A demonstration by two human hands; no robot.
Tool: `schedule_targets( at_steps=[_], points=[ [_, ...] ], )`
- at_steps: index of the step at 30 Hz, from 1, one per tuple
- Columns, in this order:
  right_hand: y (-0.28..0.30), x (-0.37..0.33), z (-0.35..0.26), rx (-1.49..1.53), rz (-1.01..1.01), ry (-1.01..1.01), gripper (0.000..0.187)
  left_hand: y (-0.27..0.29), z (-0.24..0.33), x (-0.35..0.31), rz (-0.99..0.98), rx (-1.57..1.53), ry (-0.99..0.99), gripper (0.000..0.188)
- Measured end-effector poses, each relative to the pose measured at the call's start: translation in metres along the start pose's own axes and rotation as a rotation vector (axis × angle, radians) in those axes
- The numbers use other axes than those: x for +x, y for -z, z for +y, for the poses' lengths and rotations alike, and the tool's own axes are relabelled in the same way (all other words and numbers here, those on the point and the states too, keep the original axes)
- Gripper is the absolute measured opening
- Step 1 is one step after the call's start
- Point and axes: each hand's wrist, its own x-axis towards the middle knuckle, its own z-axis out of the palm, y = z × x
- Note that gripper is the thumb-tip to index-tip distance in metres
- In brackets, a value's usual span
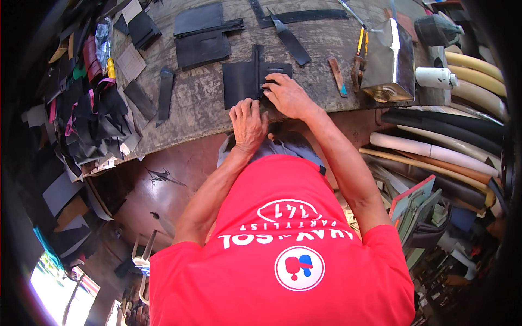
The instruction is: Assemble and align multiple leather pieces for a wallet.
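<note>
A black leather-like piece (239,81) lies at the near edge of the worktable, with a narrow black strip (256,58) running up its middle and standing out past its far edge. My left hand (249,124) is curled over the piece's near edge, its fingers close together. On the right half, beside the strip, my right hand (289,96) presses down with bent fingers, thumb side toward the strip. Both hands grip the same piece, almost touching each other. What lies under the fingertips is hidden.
Black panels (201,38) and a pointed black strip (289,41) lie farther back on the worktable (196,111). To the right are a wooden-handled blade (337,77), a metal can (387,65) and a white bottle (435,78). Scraps (92,119) hang at left; material rolls (435,152) stack at right.
</note>
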Motion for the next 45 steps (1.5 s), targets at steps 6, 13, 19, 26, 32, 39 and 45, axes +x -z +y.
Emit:
schedule_targets(
  at_steps=[6, 13, 19, 26, 32, 39, 45],
  points=[
    [0.015, 0.017, 0.012, 0.072, -0.243, -0.031, 0.034, -0.015, 0.014, 0.014, 0.12, 0.023, 0.151, 0.04],
    [0.02, 0.016, 0.018, 0.116, -0.235, 0.074, 0.032, -0.022, 0.019, 0.015, 0.162, 0.08, 0.198, 0.022],
    [0.016, 0.005, 0.018, 0.106, -0.139, 0.174, 0.031, -0.012, 0.014, 0.007, 0.13, 0.125, 0.001, 0.026],
    [0.013, 0.002, 0.02, 0.157, -0.083, 0.143, 0.026, -0.003, 0.017, 0.012, 0.033, 0.194, 0.001, 0.022],
    [0.005, 0.001, 0.021, 0.127, -0.052, 0.18, 0.024, -0.006, 0.008, 0.01, 0.065, 0.155, -0.078, 0.021],
    [0.001, -0.002, 0.012, 0.019, -0.022, 0.197, 0.022, -0.004, -0.022, 0.0, 0.017, 0.013, -0.236, 0.034],
    [-0.002, -0.005, 0.011, -0.022, 0.019, 0.213, 0.022, 0.0, -0.026, 0.004, -0.008, -0.019, -0.245, 0.034]
  ],
)
